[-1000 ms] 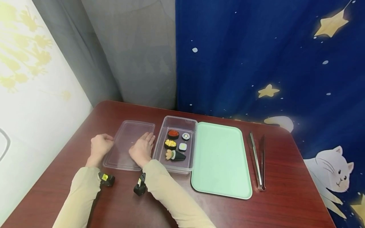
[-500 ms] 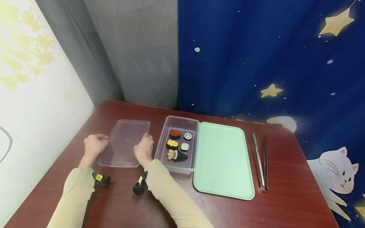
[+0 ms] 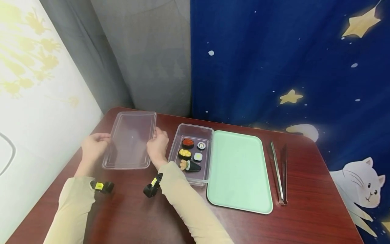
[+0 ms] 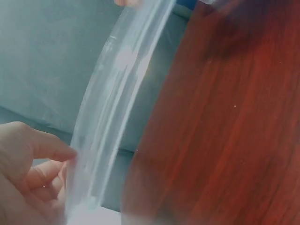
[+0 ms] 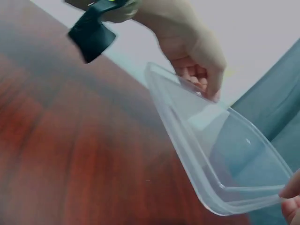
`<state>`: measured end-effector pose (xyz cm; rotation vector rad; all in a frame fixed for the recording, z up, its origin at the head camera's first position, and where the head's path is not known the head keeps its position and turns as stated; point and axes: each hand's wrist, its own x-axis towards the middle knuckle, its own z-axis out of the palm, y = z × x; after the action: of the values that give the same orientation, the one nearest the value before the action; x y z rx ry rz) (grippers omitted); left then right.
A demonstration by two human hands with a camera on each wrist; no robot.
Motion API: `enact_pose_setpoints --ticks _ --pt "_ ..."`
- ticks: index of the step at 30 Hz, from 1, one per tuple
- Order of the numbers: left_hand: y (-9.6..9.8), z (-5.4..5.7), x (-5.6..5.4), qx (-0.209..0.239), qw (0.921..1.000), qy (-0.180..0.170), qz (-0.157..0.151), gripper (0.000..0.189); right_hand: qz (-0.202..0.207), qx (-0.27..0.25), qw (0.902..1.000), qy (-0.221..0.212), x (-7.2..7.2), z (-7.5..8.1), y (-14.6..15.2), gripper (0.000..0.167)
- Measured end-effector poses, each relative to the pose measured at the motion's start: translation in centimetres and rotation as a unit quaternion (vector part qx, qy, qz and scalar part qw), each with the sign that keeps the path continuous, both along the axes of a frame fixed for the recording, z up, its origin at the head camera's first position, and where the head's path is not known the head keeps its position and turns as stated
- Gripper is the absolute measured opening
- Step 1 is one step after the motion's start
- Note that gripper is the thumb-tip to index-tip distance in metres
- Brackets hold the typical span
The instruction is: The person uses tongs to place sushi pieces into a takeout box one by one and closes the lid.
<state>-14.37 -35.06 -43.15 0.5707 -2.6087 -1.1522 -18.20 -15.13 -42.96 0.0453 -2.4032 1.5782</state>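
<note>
Both hands hold a clear plastic lid (image 3: 131,142) above the left part of the table. My left hand (image 3: 95,146) pinches its left edge between thumb and fingers, and my right hand (image 3: 158,144) pinches the right edge. In the right wrist view the lid (image 5: 206,136) is tilted and raised off the wood, with the left hand (image 5: 197,56) at its far side. Just right of my right hand stands a clear plastic box (image 3: 195,127). Inside it lie several toy sushi pieces, among them a red-topped one (image 3: 188,143), a yellow-topped one (image 3: 184,153) and a dark cone-shaped hand roll (image 3: 192,166).
A mint-green tray (image 3: 239,173) lies against the box's right side. Metal tongs (image 3: 280,176) rest on the table to the right of the tray. Behind the reddish-brown table (image 3: 131,210) hang a grey curtain (image 3: 152,61) and a blue starry curtain (image 3: 243,67).
The lid has come up off the table, gripped at both sides. My right hand has gone from lying flat over the lid to pinching its edge; the left hand has shifted left.
</note>
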Motion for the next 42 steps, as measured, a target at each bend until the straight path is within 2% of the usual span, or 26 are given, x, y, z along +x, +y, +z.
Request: enact_pose_setpoints --ticks 5,11,16,20,24,28,31,34,36,38,42 --pt "0.2 0.9 -0.1 0.033 0.9991 0.026 0.011 0.035 0.02 -0.024 0.9986 0.042 -0.6 1.4 0.8 0.04" --pt "1.1 1.7 -0.1 0.065 0.9934 0.093 0.014 0.026 0.031 -0.04 0.9941 0.096 -1.0 2.7 2.1 0.033" --pt "2.2 2.0 -0.2 0.06 0.9851 0.158 0.034 0.011 0.028 -0.046 0.9891 0.137 -1.3 3.3 2.9 0.025" --pt "2.7 2.1 -0.2 0.054 0.9801 0.186 0.044 0.007 0.046 -0.052 0.9834 0.168 -1.3 3.6 3.6 0.017" --pt "2.9 2.0 -0.1 0.059 0.9722 0.224 0.031 0.008 0.062 -0.081 0.9767 0.189 -1.3 4.1 4.3 0.011" --pt "3.1 1.8 -0.2 0.062 0.9553 0.289 0.012 0.006 0.073 -0.138 0.9728 0.172 -1.1 4.5 4.9 0.008" --pt "3.5 1.6 -0.3 0.046 0.9377 0.344 0.006 0.006 0.082 -0.172 0.9719 0.139 -0.9 4.7 5.3 0.009" --pt "4.2 1.8 -0.3 -0.001 0.9139 0.406 -0.001 0.005 0.09 -0.205 0.9698 0.097 -0.8 5.0 5.8 0.009" --pt "4.8 2.3 -0.1 -0.03 0.8954 0.444 -0.011 0.004 0.099 -0.238 0.9644 0.058 -0.8 5.3 6.1 0.01" --pt "5.5 2.9 0.3 -0.039 0.8825 0.468 -0.018 0.006 0.109 -0.283 0.9527 0.009 -0.9 5.5 6.5 0.01" --pt "6.3 3.2 0.4 -0.023 0.8688 0.493 -0.046 0.008 0.118 -0.372 0.9172 -0.083 -1.1 5.9 7.5 0.014"
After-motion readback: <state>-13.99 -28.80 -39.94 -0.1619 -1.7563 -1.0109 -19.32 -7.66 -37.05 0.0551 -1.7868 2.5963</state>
